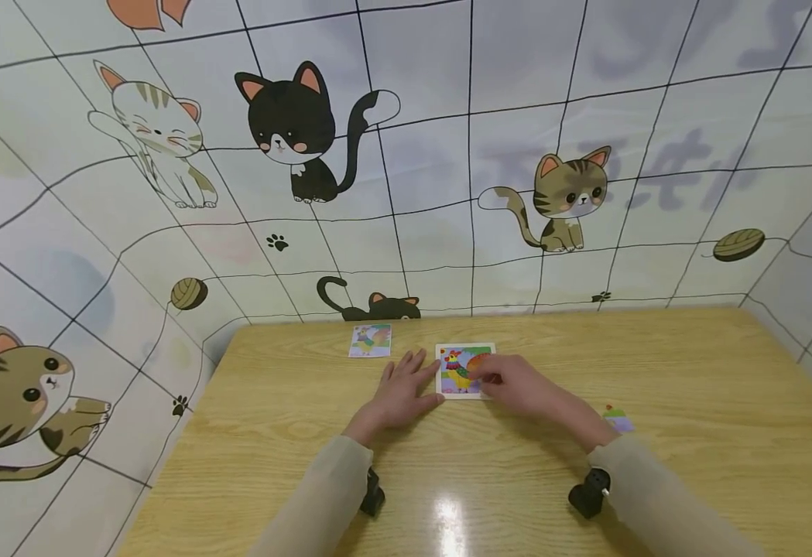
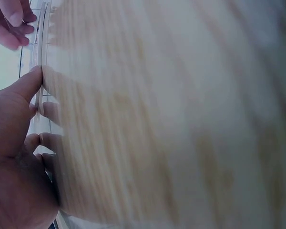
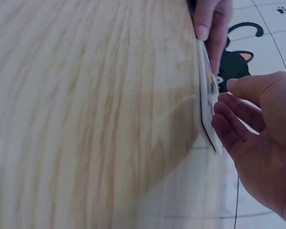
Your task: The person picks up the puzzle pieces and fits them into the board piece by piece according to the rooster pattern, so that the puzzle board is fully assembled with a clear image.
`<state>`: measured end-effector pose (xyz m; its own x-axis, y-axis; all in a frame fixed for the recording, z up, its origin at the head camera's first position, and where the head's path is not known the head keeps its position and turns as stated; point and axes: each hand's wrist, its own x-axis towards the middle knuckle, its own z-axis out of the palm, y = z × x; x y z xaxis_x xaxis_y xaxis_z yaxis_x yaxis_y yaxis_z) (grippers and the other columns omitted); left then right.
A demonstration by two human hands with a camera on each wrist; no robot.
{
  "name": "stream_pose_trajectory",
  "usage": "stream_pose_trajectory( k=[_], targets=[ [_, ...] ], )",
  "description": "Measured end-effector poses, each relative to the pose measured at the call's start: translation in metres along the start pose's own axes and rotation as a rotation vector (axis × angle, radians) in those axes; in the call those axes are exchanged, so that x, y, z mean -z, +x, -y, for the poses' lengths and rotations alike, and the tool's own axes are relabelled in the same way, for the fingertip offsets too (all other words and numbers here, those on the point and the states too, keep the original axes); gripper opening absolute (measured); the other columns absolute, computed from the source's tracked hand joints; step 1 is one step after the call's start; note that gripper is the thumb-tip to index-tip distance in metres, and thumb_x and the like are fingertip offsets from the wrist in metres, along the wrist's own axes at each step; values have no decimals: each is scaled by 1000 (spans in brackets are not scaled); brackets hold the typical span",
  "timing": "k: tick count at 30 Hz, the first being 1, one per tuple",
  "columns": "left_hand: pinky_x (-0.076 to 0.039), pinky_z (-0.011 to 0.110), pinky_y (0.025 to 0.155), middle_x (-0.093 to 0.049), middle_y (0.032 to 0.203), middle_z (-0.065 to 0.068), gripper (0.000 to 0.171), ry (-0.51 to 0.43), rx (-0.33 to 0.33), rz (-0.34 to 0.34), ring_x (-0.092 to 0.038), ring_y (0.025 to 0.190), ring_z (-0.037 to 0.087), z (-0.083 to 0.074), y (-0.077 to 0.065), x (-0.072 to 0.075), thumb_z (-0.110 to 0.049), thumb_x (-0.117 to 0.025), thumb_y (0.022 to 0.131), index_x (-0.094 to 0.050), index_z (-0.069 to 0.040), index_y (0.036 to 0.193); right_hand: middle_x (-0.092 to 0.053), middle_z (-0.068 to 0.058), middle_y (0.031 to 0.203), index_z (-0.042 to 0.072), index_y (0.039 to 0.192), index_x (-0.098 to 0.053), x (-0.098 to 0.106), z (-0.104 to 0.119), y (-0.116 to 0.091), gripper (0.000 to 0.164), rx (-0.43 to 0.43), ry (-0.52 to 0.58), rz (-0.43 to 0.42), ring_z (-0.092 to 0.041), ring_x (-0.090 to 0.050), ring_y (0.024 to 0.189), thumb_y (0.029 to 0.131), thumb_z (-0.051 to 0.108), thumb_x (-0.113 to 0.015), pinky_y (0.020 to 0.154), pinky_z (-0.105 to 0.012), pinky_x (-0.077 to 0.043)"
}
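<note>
A white-framed picture puzzle (image 1: 457,381) with a colourful rooster lies flat on the table. My left hand (image 1: 402,391) rests palm down on its left, fingers spread, thumb and a finger at the frame's left edge. In the left wrist view, that thumb (image 2: 28,83) touches the board's edge. Bent over the puzzle's right part is my right hand (image 1: 520,387), its fingertips at the rooster's tail. The right wrist view shows the right hand (image 3: 262,129) with thumb and fingertips near each other at the board (image 3: 205,95); whether a piece is between them is not visible.
On the table (image 1: 266,433), a square card (image 1: 371,341) with a pale rooster picture lies back left of the puzzle. A loose puzzle piece (image 1: 618,419) lies by the right forearm. The cat-printed wall covering (image 1: 440,255) rises behind the table's back edge.
</note>
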<state>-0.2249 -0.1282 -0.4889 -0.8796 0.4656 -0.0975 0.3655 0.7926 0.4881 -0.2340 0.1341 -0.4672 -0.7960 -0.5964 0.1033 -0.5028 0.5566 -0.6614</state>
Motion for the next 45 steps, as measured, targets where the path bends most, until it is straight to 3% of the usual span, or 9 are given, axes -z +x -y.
stream_pose_trajectory(
  k=[7, 12, 17, 22, 26, 32, 37, 45],
  targets=[
    [-3, 61, 122, -17, 170, 14, 67, 23, -6, -8, -8, 156, 37, 0, 0, 0, -44, -57, 104, -35, -16, 161, -72, -7, 104, 0, 115, -74, 34, -9, -30, 19, -78, 41, -21, -15, -62, 90, 99, 4, -65, 77, -34, -54],
    [-3, 61, 121, -17, 169, 15, 67, 13, -6, -6, -9, 156, 37, 0, 1, 0, -43, -58, 104, -36, -15, 161, -73, -7, 105, -1, 113, -74, 59, -31, -62, 18, -108, 2, -63, -15, -64, 91, 97, 5, -68, 77, -32, -55],
    [-2, 61, 122, -16, 169, 15, 67, 15, 0, 3, -8, 156, 37, 0, 0, -1, -43, -57, 104, -36, -15, 161, -72, -4, 104, 0, 115, -73, 77, -52, -93, 20, -194, -2, -81, -15, -65, 89, 99, 10, -68, 73, -30, -56],
    [-3, 60, 122, -16, 170, 14, 67, 21, 3, 6, -8, 156, 36, -1, 0, -1, -44, -57, 104, -35, -16, 161, -70, -3, 101, -4, 119, -70, 89, -68, -113, 26, -186, 7, -55, -10, -63, 85, 97, 10, -71, 68, -28, -55],
    [-3, 60, 122, -16, 170, 14, 67, 24, 2, 7, -8, 156, 36, 0, 1, -1, -44, -57, 104, -35, -16, 161, -70, -5, 105, -7, 123, -67, 95, -80, -125, 40, -157, -8, -16, -5, -60, 88, 90, 11, -78, 72, -26, -54],
    [-2, 60, 122, -15, 170, 14, 68, 37, 8, 13, -7, 156, 36, 0, 2, -1, -45, -57, 104, -34, -17, 162, -67, -11, 119, -8, 128, -63, 94, -95, -138, 53, -152, 62, 45, -2, -59, 100, 86, 18, -84, 82, -20, -51],
    [-1, 60, 122, -14, 170, 12, 68, 32, 13, 14, -6, 157, 35, 2, 3, -2, -46, -56, 104, -33, -19, 162, -65, -6, 117, -1, 125, -66, 92, -102, -144, 45, -128, 71, 3, -1, -56, 98, 88, 18, -83, 82, -15, -48],
    [-3, 61, 121, -16, 169, 15, 67, 20, 9, 7, -8, 156, 38, -2, 4, 1, -44, -57, 104, -36, -16, 161, -68, 2, 107, 7, 113, -69, 92, -105, -143, 31, -97, 30, -9, -3, -57, 92, 88, 17, -83, 78, -21, -50]
  ],
)
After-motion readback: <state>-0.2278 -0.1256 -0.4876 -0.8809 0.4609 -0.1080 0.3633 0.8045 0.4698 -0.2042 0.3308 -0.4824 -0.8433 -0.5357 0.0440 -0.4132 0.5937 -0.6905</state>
